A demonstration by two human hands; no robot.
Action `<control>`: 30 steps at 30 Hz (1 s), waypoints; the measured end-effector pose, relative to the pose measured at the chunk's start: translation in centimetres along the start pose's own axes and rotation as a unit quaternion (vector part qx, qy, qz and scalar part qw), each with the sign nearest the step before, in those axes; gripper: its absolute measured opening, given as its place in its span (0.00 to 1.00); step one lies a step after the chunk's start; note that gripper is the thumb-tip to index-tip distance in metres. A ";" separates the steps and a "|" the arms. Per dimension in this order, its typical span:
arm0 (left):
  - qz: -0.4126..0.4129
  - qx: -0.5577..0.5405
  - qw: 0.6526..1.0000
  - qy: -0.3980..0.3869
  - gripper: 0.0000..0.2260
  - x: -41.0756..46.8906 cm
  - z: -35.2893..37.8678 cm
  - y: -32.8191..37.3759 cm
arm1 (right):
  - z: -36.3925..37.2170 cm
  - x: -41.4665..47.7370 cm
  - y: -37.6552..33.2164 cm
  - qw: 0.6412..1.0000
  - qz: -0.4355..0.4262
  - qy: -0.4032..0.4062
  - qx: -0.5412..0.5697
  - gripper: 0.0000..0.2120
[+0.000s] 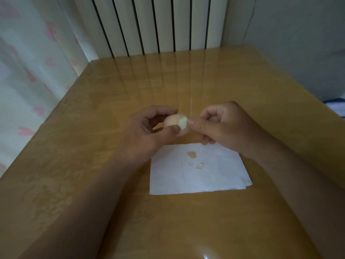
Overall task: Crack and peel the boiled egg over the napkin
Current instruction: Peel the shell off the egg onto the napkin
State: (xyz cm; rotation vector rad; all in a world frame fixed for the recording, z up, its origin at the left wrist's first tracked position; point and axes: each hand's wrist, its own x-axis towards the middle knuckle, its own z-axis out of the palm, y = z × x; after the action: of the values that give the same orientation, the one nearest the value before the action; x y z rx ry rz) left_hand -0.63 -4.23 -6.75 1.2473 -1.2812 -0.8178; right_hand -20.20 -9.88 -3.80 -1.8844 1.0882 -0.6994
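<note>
A pale pinkish boiled egg [172, 122] is held above the table, just beyond the far edge of a white napkin [214, 176]. My left hand [147, 131] grips the egg between thumb and fingers. My right hand [222, 126] pinches a whitish flake of shell [182, 122] that sticks out from the egg's right side. A few loose shell pieces [192, 155] lie on the napkin. Part of the egg is hidden behind my left fingers.
The napkin lies flat on a glossy wooden table [93, 128]. A white radiator [153, 25] stands behind the table's far edge, and a curtain with pink hearts [28, 71] hangs at the left. A pale wall runs along the right.
</note>
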 end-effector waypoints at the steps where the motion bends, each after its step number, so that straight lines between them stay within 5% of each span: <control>1: -0.001 0.004 1.000 -0.005 0.14 0.0 0.1 0.0 | 0.1 0.1 0.0 1.000 0.003 0.010 0.021 0.13; 12: 0.042 0.022 0.998 -0.030 0.15 -0.1 0.5 -0.3 | 0.5 0.3 0.1 0.988 0.045 -0.008 0.146 0.03; 21: 0.065 0.025 0.998 -0.008 0.17 0.0 0.5 -0.6 | 0.9 0.3 0.0 0.958 0.106 -0.057 0.260 0.12; 30: 0.072 0.088 0.993 -0.021 0.19 0.0 0.6 -0.8 | 1.1 0.3 0.2 0.971 0.072 -0.036 0.225 0.11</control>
State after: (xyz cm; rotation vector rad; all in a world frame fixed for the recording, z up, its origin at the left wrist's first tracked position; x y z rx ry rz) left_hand -1.09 -4.47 -7.59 1.2655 -1.4854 -0.6415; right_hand -19.27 -9.79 -4.53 -1.4195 0.9179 -0.7189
